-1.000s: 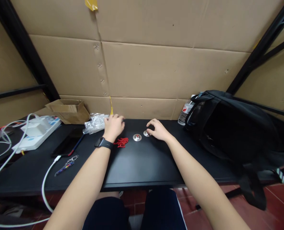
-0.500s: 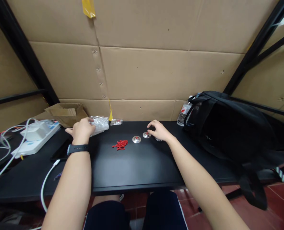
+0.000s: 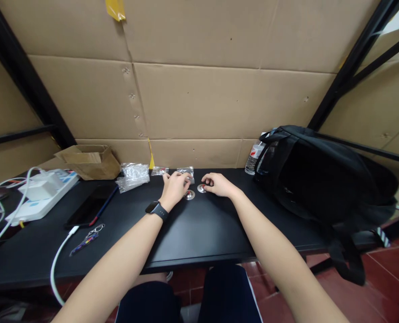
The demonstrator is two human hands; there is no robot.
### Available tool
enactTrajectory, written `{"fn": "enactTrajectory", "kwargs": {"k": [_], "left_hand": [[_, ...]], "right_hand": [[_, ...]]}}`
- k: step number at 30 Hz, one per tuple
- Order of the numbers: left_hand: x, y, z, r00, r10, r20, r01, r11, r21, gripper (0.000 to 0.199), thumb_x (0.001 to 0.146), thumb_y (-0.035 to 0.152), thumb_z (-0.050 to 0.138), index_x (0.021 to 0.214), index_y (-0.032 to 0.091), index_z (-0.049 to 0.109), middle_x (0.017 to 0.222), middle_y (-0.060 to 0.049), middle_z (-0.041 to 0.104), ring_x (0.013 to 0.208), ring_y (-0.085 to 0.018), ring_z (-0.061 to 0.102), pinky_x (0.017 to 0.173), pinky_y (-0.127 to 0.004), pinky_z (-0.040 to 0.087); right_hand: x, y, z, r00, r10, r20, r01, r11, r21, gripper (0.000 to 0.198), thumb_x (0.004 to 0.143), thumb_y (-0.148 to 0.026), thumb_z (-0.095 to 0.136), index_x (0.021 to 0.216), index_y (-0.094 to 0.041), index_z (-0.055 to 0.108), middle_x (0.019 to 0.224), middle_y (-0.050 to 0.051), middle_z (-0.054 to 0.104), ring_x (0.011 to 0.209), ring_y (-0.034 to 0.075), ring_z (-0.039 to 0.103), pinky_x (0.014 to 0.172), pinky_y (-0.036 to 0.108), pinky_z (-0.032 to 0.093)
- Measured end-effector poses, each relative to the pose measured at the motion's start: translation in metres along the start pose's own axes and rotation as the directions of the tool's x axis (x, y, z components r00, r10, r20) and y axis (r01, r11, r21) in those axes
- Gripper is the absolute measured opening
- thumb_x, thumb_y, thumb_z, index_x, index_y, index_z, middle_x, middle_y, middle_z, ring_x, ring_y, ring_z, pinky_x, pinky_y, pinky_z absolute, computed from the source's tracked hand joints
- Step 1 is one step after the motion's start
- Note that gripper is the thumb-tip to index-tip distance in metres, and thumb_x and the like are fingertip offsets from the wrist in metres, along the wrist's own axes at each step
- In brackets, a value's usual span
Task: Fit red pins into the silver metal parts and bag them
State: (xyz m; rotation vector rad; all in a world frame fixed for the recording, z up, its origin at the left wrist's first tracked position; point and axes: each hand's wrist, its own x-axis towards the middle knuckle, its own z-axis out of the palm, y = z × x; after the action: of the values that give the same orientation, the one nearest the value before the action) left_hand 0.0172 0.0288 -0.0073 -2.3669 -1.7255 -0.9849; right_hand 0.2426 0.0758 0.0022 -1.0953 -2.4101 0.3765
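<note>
My left hand point(image 3: 175, 189) is closed over the middle of the table, its fingertips at a small clear plastic bag point(image 3: 187, 171) that it appears to hold. Beside those fingers lies a small silver finger cymbal point(image 3: 190, 195) with a red cord at its centre. A second finger cymbal point(image 3: 200, 189) sits under the thumb and forefinger of my right hand point(image 3: 218, 185), which is curled in a pinch at its red cord. The pile of red cords is hidden behind my left hand and wrist.
Crumpled clear plastic point(image 3: 134, 176) and another small bag point(image 3: 159, 171) lie by the cardboard wall. On the left are an open paper bag point(image 3: 92, 163), a power strip point(image 3: 46, 202), a phone point(image 3: 92, 207) and a keychain point(image 3: 85, 241). A water bottle point(image 3: 251, 162) and black backpack point(image 3: 320, 179) stand right.
My left hand has moved right from the crumpled plastic to the cymbals, with a small clear bag now at its fingers. My right hand has shifted slightly left onto a cymbal.
</note>
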Motion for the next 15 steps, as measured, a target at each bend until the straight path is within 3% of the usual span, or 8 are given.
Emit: {"fn": "enactTrajectory", "kwargs": {"k": [3, 6, 10, 15], "left_hand": [[0.000, -0.002, 0.000, 0.997, 0.061, 0.048, -0.061, 0.998, -0.011, 0.022, 0.098, 0.029, 0.052, 0.113, 0.030, 0.067, 0.108, -0.004, 0.077, 0.115, -0.027, 0.059, 0.097, -0.047, 0.029], [-0.001, -0.004, -0.015, 0.985, 0.166, 0.048, -0.167, 0.986, 0.014, 0.025, 0.098, 0.031, 0.050, 0.117, 0.030, 0.067, 0.122, -0.006, 0.071, 0.118, -0.027, 0.056, 0.097, -0.045, 0.031], [-0.005, -0.004, -0.029, 0.941, 0.273, 0.197, -0.289, 0.956, 0.057, 0.016, 0.091, 0.031, 0.059, 0.098, 0.028, 0.073, 0.103, -0.005, 0.074, 0.108, -0.028, 0.058, 0.095, -0.044, 0.031], [-0.007, -0.002, -0.021, 0.917, 0.262, 0.301, -0.308, 0.944, 0.115, 0.020, 0.090, 0.022, 0.057, 0.088, 0.029, 0.075, 0.092, -0.004, 0.075, 0.100, -0.026, 0.060, 0.089, -0.042, 0.030]], "right_hand": [[-0.001, 0.000, 0.002, 0.999, -0.021, 0.035, 0.023, 0.999, -0.044, 0.029, 0.084, -0.022, 0.072, 0.113, -0.019, 0.073, 0.087, 0.003, 0.069, 0.075, 0.015, 0.062, 0.073, 0.024, 0.044], [-0.001, -0.001, 0.004, 0.997, -0.010, 0.073, 0.017, 0.994, -0.105, 0.024, 0.085, -0.021, 0.071, 0.108, -0.023, 0.076, 0.089, 0.003, 0.072, 0.082, 0.016, 0.066, 0.077, 0.024, 0.045], [-0.002, -0.008, 0.004, 0.993, 0.055, 0.106, -0.035, 0.982, -0.185, 0.018, 0.087, -0.021, 0.067, 0.101, -0.026, 0.078, 0.092, 0.003, 0.075, 0.085, 0.017, 0.069, 0.074, 0.023, 0.044], [-0.003, -0.015, 0.003, 0.990, 0.123, 0.072, -0.097, 0.950, -0.296, 0.019, 0.087, -0.024, 0.065, 0.100, -0.029, 0.078, 0.099, 0.003, 0.077, 0.091, 0.021, 0.070, 0.066, 0.024, 0.043]]}}
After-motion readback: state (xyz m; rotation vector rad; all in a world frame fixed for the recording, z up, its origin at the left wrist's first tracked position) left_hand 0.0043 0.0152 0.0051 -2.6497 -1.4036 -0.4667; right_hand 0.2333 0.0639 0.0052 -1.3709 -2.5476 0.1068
